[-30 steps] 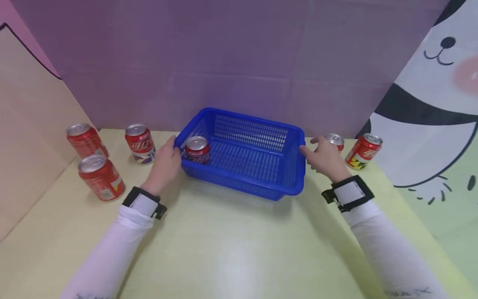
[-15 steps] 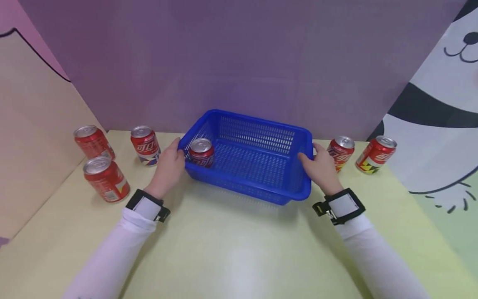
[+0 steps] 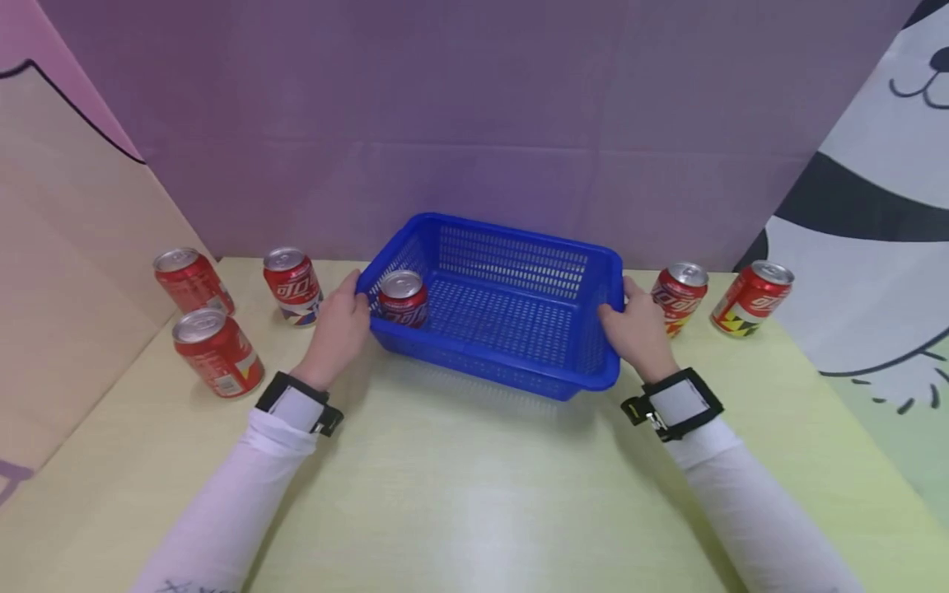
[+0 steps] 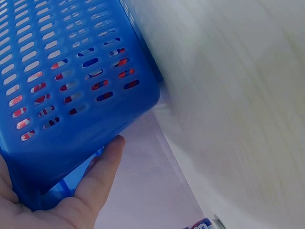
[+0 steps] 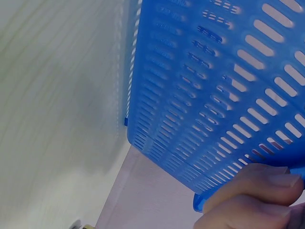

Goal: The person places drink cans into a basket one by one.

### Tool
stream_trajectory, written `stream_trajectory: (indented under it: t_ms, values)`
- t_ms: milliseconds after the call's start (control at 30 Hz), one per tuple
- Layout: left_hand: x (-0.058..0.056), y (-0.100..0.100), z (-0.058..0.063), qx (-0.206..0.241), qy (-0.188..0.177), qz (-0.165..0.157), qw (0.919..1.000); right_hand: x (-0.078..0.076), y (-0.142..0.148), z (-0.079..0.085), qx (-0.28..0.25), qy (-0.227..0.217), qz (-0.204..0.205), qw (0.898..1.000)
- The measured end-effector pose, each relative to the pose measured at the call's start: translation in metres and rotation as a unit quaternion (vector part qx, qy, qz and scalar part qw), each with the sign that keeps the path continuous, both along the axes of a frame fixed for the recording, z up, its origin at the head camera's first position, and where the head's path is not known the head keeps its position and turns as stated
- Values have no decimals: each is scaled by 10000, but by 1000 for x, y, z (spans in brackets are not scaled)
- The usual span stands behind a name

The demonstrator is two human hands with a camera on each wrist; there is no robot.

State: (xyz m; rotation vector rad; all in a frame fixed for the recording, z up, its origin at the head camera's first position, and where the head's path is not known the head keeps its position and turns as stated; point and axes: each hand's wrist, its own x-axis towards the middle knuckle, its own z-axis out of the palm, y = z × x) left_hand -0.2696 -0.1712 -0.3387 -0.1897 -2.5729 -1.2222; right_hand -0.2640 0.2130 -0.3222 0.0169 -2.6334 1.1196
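A blue plastic basket (image 3: 482,362) with slotted walls sits at the middle of the table, set slightly askew. Inside it, by the left end, stands a red soda can (image 3: 404,301). My left hand (image 3: 338,333) grips the basket's left rim; in the left wrist view the fingers (image 4: 102,176) reach along the outside of the end wall, and red shows through the slots. At the opposite end my right hand (image 3: 639,333) holds the right rim, thumb on top. Curled fingers (image 5: 252,195) show below that rim in the right wrist view.
On the left are three red cans: a front one (image 3: 218,354), a back one (image 3: 194,280) and one beside my left hand (image 3: 292,288). Two more, an inner can (image 3: 678,296) and an outer can (image 3: 752,298), stand right of the basket. A purple wall (image 3: 474,123) rises behind.
My right hand has come in from beside the right-hand cans and closed on the basket's right rim. My left hand keeps its hold. The head view has shifted slightly.
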Motion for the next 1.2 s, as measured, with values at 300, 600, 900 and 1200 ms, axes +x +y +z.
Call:
stream_trajectory:
  t_ms: [300,600,900,1200]
  values:
    - [26,-13,23,-892,789,-24,9929,-1,4,-2,-2,-7,120,9999]
    - [49,-95,94,-2759,-272,223,9605,-1,3,0,-71,3,149,9999]
    - [40,-142,62,-3512,-1318,-207,9267,-1,5,-1,6,-265,92,9996]
    - [40,-147,49,-3671,-1756,-423,9125,-3,6,-3,-103,-59,133,9998]
